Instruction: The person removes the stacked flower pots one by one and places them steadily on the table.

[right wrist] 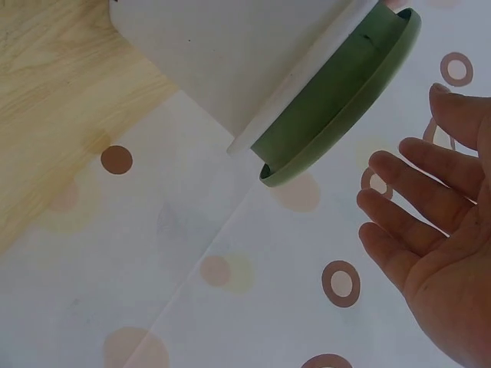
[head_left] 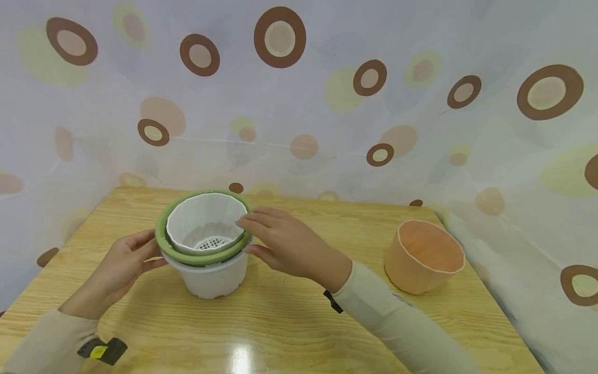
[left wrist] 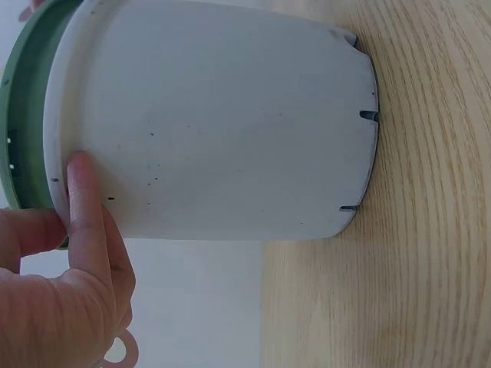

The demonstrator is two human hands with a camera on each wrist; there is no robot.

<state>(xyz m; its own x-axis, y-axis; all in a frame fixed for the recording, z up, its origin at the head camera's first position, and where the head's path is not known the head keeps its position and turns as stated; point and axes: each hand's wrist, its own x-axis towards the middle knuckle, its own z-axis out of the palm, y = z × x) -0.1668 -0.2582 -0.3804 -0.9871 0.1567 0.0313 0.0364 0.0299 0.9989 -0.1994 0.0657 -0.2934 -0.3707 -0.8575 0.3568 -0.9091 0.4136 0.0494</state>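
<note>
Three flowerpots stand nested on the table at left of centre in the head view. The outer white flowerpot [head_left: 215,281] has a green flowerpot [head_left: 162,236] set in it, and inside that is a white pot [head_left: 187,223] with a grated bottom. My left hand [head_left: 122,266] pinches the outer pot's rim at its left side; the left wrist view shows the fingers [left wrist: 88,222] under the white rim. At the stack's right side is my right hand [head_left: 294,244], its fingers [right wrist: 414,184] spread and apart from the green rim in the right wrist view.
An orange flowerpot [head_left: 422,259] with a wavy rim stands on the right side of the wooden table [head_left: 299,322]. Behind the table and along its sides hangs a pale sheet [head_left: 336,130] patterned with circles.
</note>
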